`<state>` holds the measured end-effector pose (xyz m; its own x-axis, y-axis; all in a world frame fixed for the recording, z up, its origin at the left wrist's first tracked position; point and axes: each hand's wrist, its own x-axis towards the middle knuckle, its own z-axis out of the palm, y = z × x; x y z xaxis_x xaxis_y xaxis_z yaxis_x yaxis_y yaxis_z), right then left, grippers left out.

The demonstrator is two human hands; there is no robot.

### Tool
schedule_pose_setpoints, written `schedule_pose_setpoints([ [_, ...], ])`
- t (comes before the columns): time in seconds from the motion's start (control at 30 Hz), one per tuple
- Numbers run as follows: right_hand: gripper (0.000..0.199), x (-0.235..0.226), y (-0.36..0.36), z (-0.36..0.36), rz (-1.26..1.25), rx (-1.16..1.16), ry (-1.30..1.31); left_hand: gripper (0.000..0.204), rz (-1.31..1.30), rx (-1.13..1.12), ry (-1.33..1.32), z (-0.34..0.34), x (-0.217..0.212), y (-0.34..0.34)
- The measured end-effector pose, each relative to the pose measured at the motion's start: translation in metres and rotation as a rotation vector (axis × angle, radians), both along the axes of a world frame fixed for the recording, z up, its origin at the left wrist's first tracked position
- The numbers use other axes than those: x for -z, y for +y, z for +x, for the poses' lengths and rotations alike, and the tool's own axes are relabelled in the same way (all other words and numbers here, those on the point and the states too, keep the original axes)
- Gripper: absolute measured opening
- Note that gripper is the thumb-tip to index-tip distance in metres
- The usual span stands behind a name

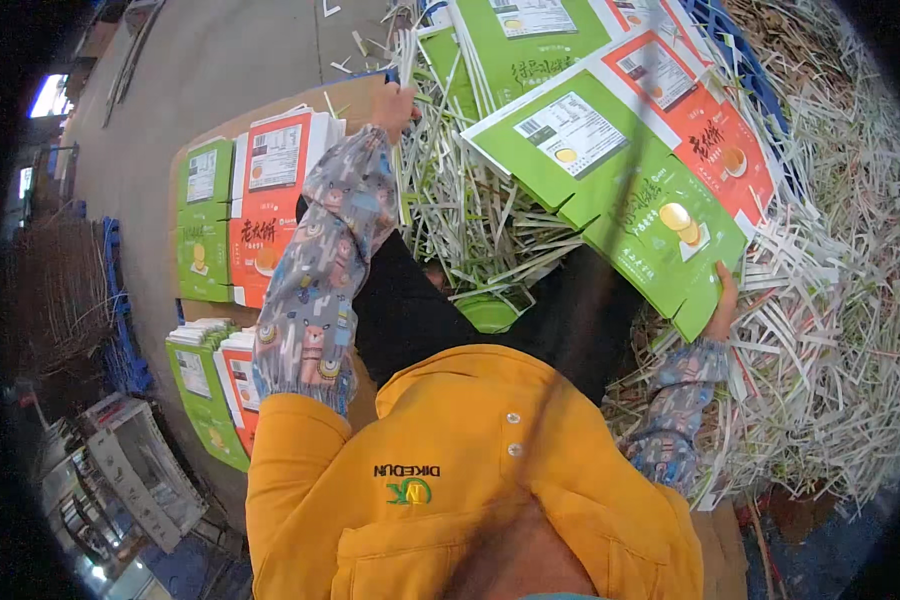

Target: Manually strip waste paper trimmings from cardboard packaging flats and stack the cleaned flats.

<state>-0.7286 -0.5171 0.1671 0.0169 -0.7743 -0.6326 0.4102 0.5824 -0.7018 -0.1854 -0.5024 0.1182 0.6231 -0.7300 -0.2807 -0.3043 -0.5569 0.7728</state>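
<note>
My right hand [722, 303] grips the lower right corner of a printed cardboard sheet [582, 205], a flat die-cut carton blank with green and orange panels. The sheet lies tilted over other printed sheets [530, 62] at the top. Up and to the left, my left hand [395, 108] is closed around thin paper strips, some hanging below it. Loose white and green paper strips [470, 215] fill the gap between the hands. Patterned sleeve covers wrap both forearms.
To the left, stacks of green and orange cartons [205, 215] rest on brown cardboard, with another stack [202, 385] nearer. A large heap of shredded strips [830, 330] lies to the right. A blue pallet [745, 65] edge shows behind the sheets. Grey floor [240, 50] lies beyond.
</note>
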Motion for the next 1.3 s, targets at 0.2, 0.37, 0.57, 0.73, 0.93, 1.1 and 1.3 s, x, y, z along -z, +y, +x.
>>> schedule_pose_setpoints([
  [0.2,0.034,0.008,-0.006,0.016,0.063,-0.061,-0.008,0.035,-0.396,0.146,-1.605,0.091,-0.022,-0.063],
  [0.37,0.036,0.009,0.001,0.012,0.032,-0.043,-0.052,0.045,-0.64,0.091,-0.386,0.053,-0.031,-0.079],
  [0.57,0.038,-0.01,0.001,0.006,0.062,-0.081,-0.071,0.044,0.088,-0.327,0.37,-0.086,0.03,0.012],
  [0.73,0.038,-0.019,0.005,0.022,0.067,-0.072,-0.045,0.028,-0.355,-0.521,1.2,-0.105,0.06,0.012],
  [0.93,0.037,-0.022,0.008,0.022,0.107,-0.119,-0.127,0.025,-0.359,-0.291,1.067,-0.126,0.071,0.036],
  [1.1,0.035,-0.019,0.01,0.018,0.0,-0.05,0.108,0.025,-0.262,-0.475,1.117,-0.132,0.054,0.019],
  [1.3,0.033,-0.01,0.009,0.026,-0.039,-0.102,0.116,0.023,-0.332,-0.434,0.568,-0.098,0.11,0.02],
])
